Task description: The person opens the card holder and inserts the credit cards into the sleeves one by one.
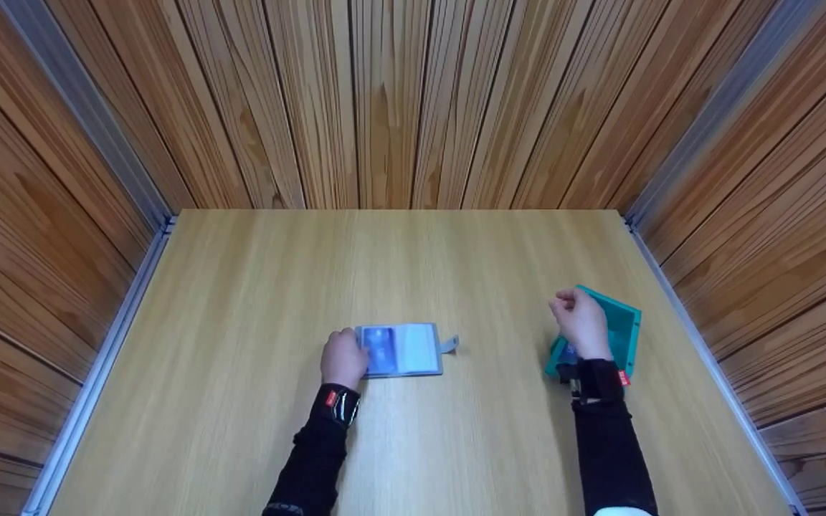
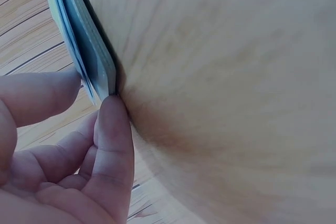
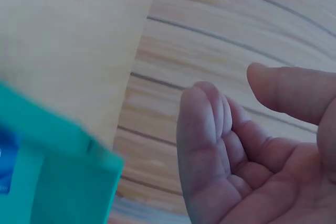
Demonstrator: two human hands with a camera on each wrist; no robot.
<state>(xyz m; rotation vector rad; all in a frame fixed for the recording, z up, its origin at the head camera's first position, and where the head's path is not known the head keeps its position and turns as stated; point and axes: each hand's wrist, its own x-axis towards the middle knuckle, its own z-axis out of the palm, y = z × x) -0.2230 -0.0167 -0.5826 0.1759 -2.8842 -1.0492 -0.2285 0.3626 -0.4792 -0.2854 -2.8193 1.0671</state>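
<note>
A light-blue card holder [image 1: 419, 350] lies spread open on the table, with pale clear sleeves inside and a small snap strap on its right side. My left hand [image 1: 343, 358] pinches its left edge. In the left wrist view, the thumb and fingers of that hand meet at a corner of the stacked sleeves [image 2: 86, 35]. Farther right, a teal open box [image 1: 624, 333] holds a blue printed item [image 3: 7, 163], mostly hidden by my wrist in the head view. My right hand [image 1: 584, 326] hovers over the box, thumb apart from loosely bent fingers, nothing between them.
The light wood table [image 1: 413, 272] is bounded by metal rails [image 1: 105, 358] along its sides. Wood-plank walls [image 1: 384, 107] rise at the back and on both sides. The teal box sits near the right rail.
</note>
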